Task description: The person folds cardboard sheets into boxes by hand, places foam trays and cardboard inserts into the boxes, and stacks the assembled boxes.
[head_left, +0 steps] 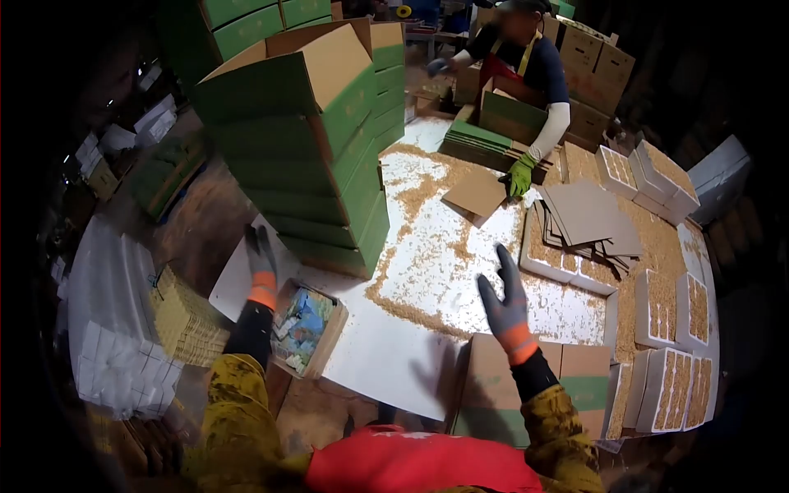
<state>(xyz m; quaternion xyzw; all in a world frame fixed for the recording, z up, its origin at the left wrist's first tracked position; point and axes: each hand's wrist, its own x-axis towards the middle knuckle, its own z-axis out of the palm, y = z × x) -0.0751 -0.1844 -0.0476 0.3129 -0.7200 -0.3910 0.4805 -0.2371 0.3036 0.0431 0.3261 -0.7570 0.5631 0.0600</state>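
Note:
My left hand (261,261), in a grey glove with an orange cuff, has its fingers stretched out and holds nothing. It is nearest to the lower left of a tall stack of green cardboard boxes (329,193), whose top box stands with its flaps up; I cannot tell whether it touches. Just below and right of that hand is a small open box (335,329) with colourful printed papers (302,322). My right hand (505,304), gloved alike, is raised over the table with fingers apart and nothing in it. Below it lies a brown and green carton (493,382).
Sawdust-like bits cover the white table (378,345). White trays (657,308) filled with tan material line the right side, with cardboard sheets (583,214) on some. Across the table, a co-worker's green-gloved hand (518,177) is at a cardboard piece (475,193).

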